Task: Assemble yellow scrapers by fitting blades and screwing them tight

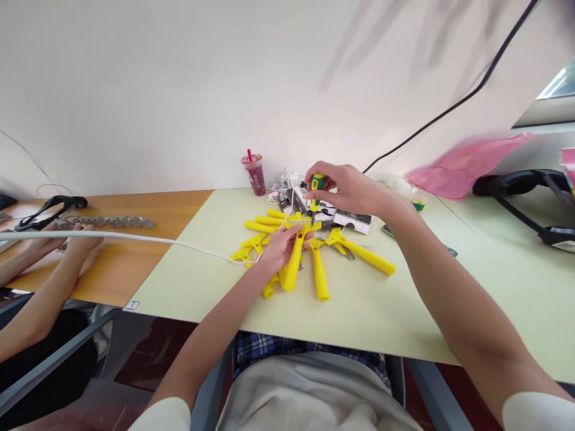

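Our right hand is closed on a green-and-yellow screwdriver, held upright, fingers covering part of the handle. Shaft points down at the head of a yellow-handled tool; whether the tip touches, we can't tell. Our left hand grips that tool near its head, over the pale green table; some fingers are hidden behind it.

More yellow tools fan out around and under the left hand. They overlap, so no safe count from us. Loose metal pieces lie among them, shapes unclear. Black-and-white boxes sit just behind, partly blocked by the right hand, print too small to read. Small white items beside them: a jumble, can't identify.

Lidded cup with a red straw stands near the wall. Pink bag at right, contents not visible. Black strapped object next to it, cut off by the frame edge. A dark flat item is mostly hidden under our right forearm.

Far left, another person's hands are at a row of metal discs, partly behind a white cable.
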Tool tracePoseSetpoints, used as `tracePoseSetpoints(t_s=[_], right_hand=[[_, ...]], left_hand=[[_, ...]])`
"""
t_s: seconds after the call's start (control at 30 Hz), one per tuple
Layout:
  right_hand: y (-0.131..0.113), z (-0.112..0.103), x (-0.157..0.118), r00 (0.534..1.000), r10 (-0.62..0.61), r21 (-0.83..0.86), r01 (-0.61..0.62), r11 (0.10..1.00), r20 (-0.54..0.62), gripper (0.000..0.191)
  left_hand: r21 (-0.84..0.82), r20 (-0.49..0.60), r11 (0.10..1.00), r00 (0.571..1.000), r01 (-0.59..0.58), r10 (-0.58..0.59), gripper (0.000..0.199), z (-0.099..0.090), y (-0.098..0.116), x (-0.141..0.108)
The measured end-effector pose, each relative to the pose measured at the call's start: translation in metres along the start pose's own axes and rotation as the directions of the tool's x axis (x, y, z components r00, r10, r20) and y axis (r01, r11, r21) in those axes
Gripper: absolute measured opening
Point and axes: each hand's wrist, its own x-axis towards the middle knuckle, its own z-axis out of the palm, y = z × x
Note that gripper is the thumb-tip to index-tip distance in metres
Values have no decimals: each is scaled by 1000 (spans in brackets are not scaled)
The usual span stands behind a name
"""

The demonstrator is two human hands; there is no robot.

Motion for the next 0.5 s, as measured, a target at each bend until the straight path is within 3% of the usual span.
tracePoseSetpoints(t_s=[0.33,0.5], right_hand=[[0,0,0,1000,13,19,-13,1000,-1,33],[5,1,0,1000,-9,-1,9,1000,-6,32]], left_hand=[[-27,-4,1000,1000,6,-6,8,4,1,-3],[-36,-8,999,1000,3,-4,14,3,0,-4]])
